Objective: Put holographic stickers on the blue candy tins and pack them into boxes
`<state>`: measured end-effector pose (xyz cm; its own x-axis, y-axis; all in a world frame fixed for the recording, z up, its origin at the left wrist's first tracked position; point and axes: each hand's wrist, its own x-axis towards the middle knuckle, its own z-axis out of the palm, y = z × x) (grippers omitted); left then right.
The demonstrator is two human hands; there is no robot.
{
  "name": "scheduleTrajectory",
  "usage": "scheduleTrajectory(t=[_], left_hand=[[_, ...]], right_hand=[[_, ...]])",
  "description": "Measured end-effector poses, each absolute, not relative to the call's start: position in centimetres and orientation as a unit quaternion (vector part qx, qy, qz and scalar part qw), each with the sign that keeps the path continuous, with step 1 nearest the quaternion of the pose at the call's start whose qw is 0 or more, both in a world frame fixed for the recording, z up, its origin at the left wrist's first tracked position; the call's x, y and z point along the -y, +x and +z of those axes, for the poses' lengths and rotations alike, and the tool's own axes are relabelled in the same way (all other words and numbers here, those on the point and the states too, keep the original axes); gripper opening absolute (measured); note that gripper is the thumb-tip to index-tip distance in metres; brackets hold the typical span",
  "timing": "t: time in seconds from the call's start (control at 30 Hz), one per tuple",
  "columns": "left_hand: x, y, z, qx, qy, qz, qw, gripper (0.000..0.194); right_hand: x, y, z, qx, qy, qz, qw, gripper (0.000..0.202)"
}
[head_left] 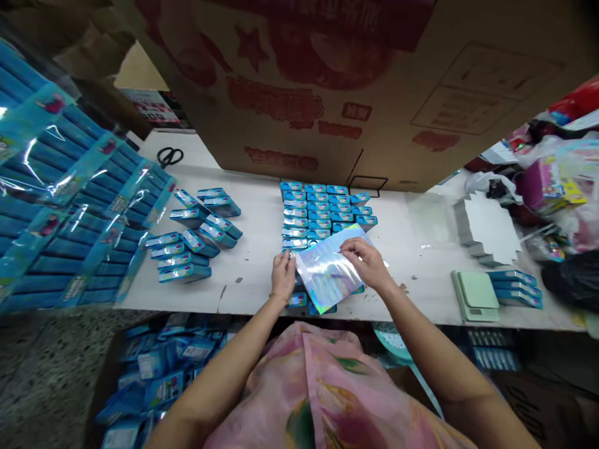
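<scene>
A shiny light-blue printed sheet in a clear plastic sleeve [330,271] is held tilted above the white table. My right hand [366,262] pinches it near its upper right side, thumb and fingers together. At its left edge, my left hand [283,275] has its fingers closed by the sleeve's corner; the exact grip is partly hidden. Beneath and beyond the sleeve, small blue boxes [319,206] stand packed in rows, and the sheet covers part of them.
Loose blue boxes [185,259] and black scissors [169,157] lie left, beside plastic-wrapped blue packs [70,206]. A large carton [327,106] stands behind. White cards [489,227], a pale green scale [475,296] and stacked boxes [515,288] are right. Blue packets [163,386] fill a box below.
</scene>
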<state>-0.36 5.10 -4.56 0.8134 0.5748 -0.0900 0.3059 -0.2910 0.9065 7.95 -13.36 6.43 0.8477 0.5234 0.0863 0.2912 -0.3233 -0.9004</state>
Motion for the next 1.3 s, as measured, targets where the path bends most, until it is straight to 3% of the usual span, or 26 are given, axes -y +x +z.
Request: scheduleTrajectory(t=[0.17,0.27,0.4,0.7,1.03,1.3], left_hand=[[-4.2,-4.1,-5.8,-0.108,0.942,0.092,0.305,0.052],[-3.8,-4.6,-6.5,-0.089,0.974,0.040,0.205,0.062],[-5.7,-4.1,-6.3,-0.066,0.990,-0.007,0.123,0.052],[-11.5,-3.5,-5.4,-0.186,0.976,0.041,0.102,0.047],[-7.5,11.8,-4.4,-0.056,0.986,0.033,0.153,0.050],[-10.4,11.1,-5.4,-0.021,0.989,0.017,0.142,0.048]], right_hand=[[11.1,8.1,-0.8,-0.004,-0.661,0.170,0.731,0.015],[10.4,9.1,-3.9,-0.085,-0.606,0.149,0.776,0.020],[10.8,10.3,-4.7,-0.131,-0.553,0.158,0.807,0.025],[11.0,10.6,-4.0,-0.156,-0.542,0.172,0.808,0.027],[10.7,10.4,-4.0,-0.180,-0.540,0.170,0.804,0.029],[10.3,10.3,-3.6,-0.170,-0.578,0.165,0.781,0.027]])
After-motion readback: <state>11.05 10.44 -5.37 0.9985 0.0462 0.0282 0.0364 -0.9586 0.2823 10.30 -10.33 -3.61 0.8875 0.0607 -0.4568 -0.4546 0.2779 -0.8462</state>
